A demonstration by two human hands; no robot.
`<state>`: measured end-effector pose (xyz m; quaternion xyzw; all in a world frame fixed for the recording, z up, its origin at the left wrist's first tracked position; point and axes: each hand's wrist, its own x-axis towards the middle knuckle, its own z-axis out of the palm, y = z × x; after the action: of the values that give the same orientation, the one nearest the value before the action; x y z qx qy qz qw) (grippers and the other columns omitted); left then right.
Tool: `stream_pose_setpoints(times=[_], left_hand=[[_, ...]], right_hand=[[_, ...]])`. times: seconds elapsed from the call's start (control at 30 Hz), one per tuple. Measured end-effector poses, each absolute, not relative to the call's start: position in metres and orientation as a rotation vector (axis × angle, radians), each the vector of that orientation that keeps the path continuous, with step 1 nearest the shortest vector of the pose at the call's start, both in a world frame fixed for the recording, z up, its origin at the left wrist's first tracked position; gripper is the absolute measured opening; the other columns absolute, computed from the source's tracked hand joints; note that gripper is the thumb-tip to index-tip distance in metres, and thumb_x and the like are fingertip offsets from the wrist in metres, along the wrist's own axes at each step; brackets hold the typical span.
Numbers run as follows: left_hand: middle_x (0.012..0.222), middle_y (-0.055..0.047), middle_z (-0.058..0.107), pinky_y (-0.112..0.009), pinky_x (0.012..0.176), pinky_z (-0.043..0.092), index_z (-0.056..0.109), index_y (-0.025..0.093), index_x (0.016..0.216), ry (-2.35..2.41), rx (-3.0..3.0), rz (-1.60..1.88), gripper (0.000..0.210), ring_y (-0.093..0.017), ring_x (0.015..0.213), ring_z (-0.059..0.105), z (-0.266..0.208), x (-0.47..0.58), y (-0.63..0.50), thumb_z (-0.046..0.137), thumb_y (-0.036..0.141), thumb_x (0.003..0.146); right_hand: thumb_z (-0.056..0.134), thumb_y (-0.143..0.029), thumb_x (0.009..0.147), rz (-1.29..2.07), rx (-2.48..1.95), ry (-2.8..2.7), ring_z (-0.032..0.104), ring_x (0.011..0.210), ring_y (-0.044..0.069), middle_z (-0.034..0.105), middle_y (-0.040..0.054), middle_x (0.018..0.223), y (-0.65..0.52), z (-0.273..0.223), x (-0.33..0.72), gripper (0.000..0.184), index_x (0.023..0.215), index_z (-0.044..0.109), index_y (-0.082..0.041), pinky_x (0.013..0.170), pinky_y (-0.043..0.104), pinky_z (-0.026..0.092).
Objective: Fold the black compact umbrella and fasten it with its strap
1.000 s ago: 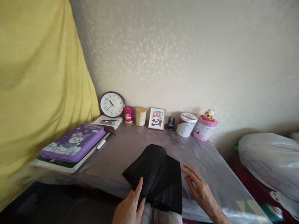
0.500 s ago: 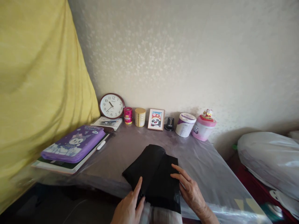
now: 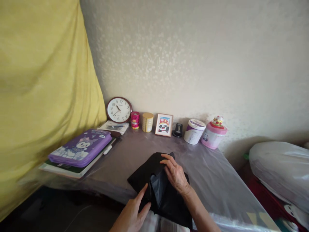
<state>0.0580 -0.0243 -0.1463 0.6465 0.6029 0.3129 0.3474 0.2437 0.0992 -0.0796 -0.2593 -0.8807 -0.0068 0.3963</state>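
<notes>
A black plastic bag (image 3: 169, 199), partly folded, lies over the near edge of the table. Between thumb and fingers, my left hand (image 3: 134, 207) grips the bag's near left edge. My right hand (image 3: 175, 174) rests higher up on the bag, fingers bent over its upper part, where the plastic is raised into a crease. Whether the right fingertips pinch the plastic or only press it is hard to see. The underside of the bag is hidden.
Along the wall stand a clock (image 3: 119, 109), a pink can (image 3: 135, 120), a yellow-lidded can (image 3: 147, 123), a picture frame (image 3: 164, 125), a white tub (image 3: 194, 132) and a pink-lidded jar (image 3: 213, 135). A purple zip case (image 3: 82, 148) lies on books at left. The table (image 3: 217, 183) has a clear cover.
My right hand has moved from the bag's right edge up and left onto its upper part. A raised crease now shows in the plastic. My left hand stays at the left edge.
</notes>
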Motion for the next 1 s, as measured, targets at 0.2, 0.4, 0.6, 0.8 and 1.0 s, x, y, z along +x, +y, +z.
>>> stream_pose_setpoints(times=[0.2,0.4,0.6,0.8,1.0], left_hand=[[0.123,-0.013,0.057,-0.028,0.098,0.039,0.023,0.011,0.145,1.493,1.717,0.809,0.062,-0.019,0.111,0.057,-0.152,0.059,-0.024,0.035,0.036,0.089],[0.106,-0.013,0.065,-0.029,0.088,0.044,0.021,0.008,0.145,1.569,1.730,0.721,0.071,-0.023,0.099,0.062,-0.154,0.062,-0.024,0.045,0.030,0.082],[0.102,-0.012,0.066,-0.025,0.083,0.044,0.024,0.011,0.144,1.655,1.687,0.631,0.070,-0.021,0.097,0.062,-0.146,0.063,-0.023,0.047,0.029,0.080],[0.108,-0.016,0.063,-0.027,0.084,0.043,0.026,0.008,0.143,1.701,1.709,0.561,0.067,-0.024,0.102,0.060,-0.148,0.062,-0.022,0.042,0.034,0.083],[0.125,-0.020,0.053,-0.031,0.090,0.042,0.007,0.000,0.146,1.799,1.739,0.478,0.076,-0.025,0.111,0.056,-0.145,0.066,-0.030,0.038,0.035,0.085]], right_hand=[[0.036,-0.011,0.091,-0.037,-0.647,-2.178,0.054,0.110,0.014,0.052,0.0087,0.124,0.110,-0.091,0.212,0.023,0.104,0.055,-0.018,0.093,0.027,0.047],[0.037,-0.013,0.092,-0.049,-0.701,-2.179,0.054,0.111,0.014,0.052,0.0081,0.123,0.119,-0.105,0.187,0.023,0.102,0.056,-0.018,0.096,0.027,0.045],[0.037,-0.014,0.092,-0.045,-0.752,-2.279,0.055,0.106,0.014,0.052,0.0074,0.121,0.126,-0.108,0.178,0.022,0.101,0.057,-0.018,0.092,0.026,0.046],[0.041,-0.017,0.093,-0.056,-0.864,-2.468,0.059,0.089,0.012,0.055,0.0037,0.113,0.127,-0.105,0.173,0.017,0.097,0.057,-0.019,0.079,0.022,0.047],[0.044,-0.018,0.092,-0.085,-0.909,-2.529,0.059,0.084,0.011,0.057,0.0012,0.105,0.127,-0.105,0.171,0.015,0.095,0.059,-0.019,0.074,0.020,0.045]])
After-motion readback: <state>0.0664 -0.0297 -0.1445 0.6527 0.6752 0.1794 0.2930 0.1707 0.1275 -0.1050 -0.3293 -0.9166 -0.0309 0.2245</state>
